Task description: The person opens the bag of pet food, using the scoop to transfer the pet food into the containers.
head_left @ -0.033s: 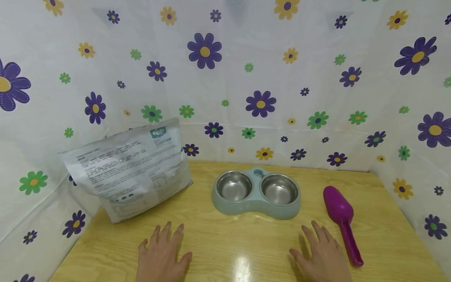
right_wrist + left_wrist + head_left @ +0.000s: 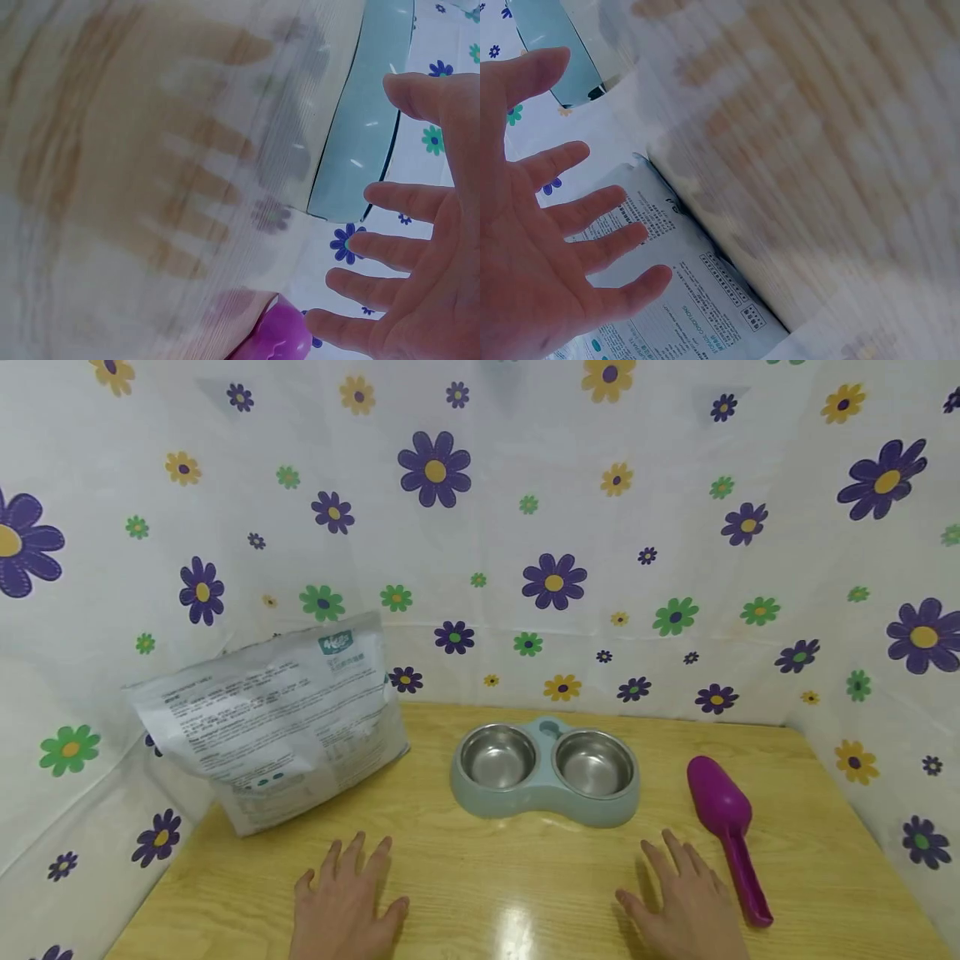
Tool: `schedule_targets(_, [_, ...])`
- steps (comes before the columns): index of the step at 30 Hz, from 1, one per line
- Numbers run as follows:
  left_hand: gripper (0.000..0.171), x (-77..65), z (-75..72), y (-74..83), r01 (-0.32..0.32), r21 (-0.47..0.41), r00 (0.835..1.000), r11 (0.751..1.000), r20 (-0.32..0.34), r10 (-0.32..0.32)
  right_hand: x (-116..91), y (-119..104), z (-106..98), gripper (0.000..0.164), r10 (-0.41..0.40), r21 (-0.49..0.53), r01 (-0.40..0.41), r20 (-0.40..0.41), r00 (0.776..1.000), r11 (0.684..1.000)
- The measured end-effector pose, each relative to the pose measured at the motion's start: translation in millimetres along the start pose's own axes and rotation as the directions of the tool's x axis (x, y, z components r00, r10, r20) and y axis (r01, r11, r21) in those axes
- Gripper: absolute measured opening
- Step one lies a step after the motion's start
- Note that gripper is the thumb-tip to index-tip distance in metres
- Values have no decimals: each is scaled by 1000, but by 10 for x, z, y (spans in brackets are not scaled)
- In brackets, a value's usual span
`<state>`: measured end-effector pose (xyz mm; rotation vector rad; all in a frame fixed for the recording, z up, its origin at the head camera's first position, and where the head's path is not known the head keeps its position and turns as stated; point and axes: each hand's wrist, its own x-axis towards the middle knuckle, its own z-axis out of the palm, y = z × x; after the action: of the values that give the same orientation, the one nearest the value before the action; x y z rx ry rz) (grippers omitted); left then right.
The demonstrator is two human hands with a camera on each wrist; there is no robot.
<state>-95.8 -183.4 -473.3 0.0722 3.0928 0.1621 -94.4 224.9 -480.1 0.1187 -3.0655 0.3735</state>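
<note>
In the head view my left hand (image 2: 343,902) is low over the table with fingers spread, in front of a white printed bag (image 2: 292,727) that stands tilted at the left. The left wrist view shows that hand's palm and parted fingers, holding nothing, with the printed bag (image 2: 682,300) beyond. My right hand (image 2: 686,902) is likewise spread and holds nothing. Just right of it lies a magenta scoop (image 2: 723,806), handle toward me. A light blue double pet bowl (image 2: 543,802) with two steel dishes sits between and beyond the hands. The dishes show bare metal inside.
A wooden table (image 2: 480,868) carries everything. White cloth with printed flowers (image 2: 480,527) rises behind the table and along both sides. The bag's top leans close to the cloth at the left, and the bowl stands near the table's back edge.
</note>
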Motion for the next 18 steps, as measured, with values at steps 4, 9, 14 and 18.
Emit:
schedule_targets(4, [76,5,-21,9,-18,5,999,1000,-38,18,-8,5,0,79,6,3,-6,0,1000,1000])
schedule_targets(9, [71,30,-217,0,-65,1,977,998,-205,63,4,-17,-15,79,24,9,-25,30,999,1000])
schedule_targets(14, [69,159,-635,-108,-104,-1,930,995,-355,97,9,-60,-35,69,46,67,-48,28,999,997])
schedule_targets(18, [61,292,-1024,-267,-149,-14,848,989,-516,121,-2,-103,-53,53,71,148,-76,34,997,986])
